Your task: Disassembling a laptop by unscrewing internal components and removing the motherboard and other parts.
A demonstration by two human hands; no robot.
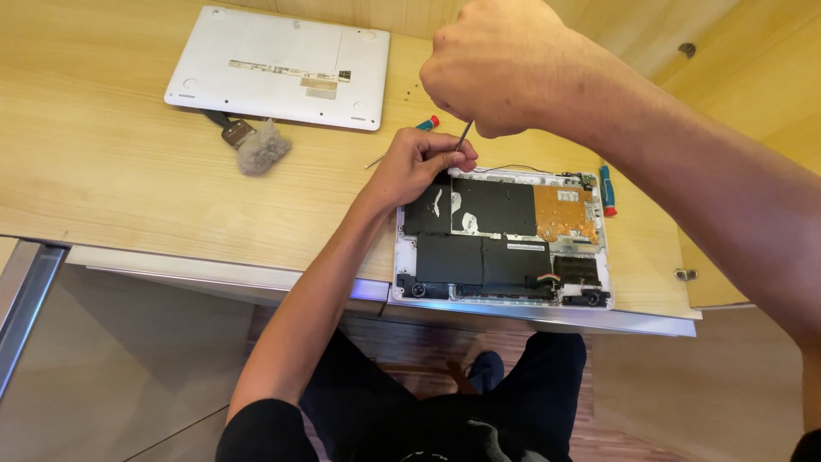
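Wooden desk, opened white laptop, black-and-copper insides

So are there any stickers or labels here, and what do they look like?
Long sticker: a thin white and grey strip on the white laptop cover, far left on the desk.
Small sticker: a tan rectangle just below that strip's right end.
Orange sheet: on the open laptop, right side.

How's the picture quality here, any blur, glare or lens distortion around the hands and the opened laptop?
Head view: even, soft lighting, faint shadows on the desk; the right hand, close to the lens, looks oversized and slightly soft; the left hand and opened laptop are sharp; mild sheen on the desk's metal edge; edges bow slightly.
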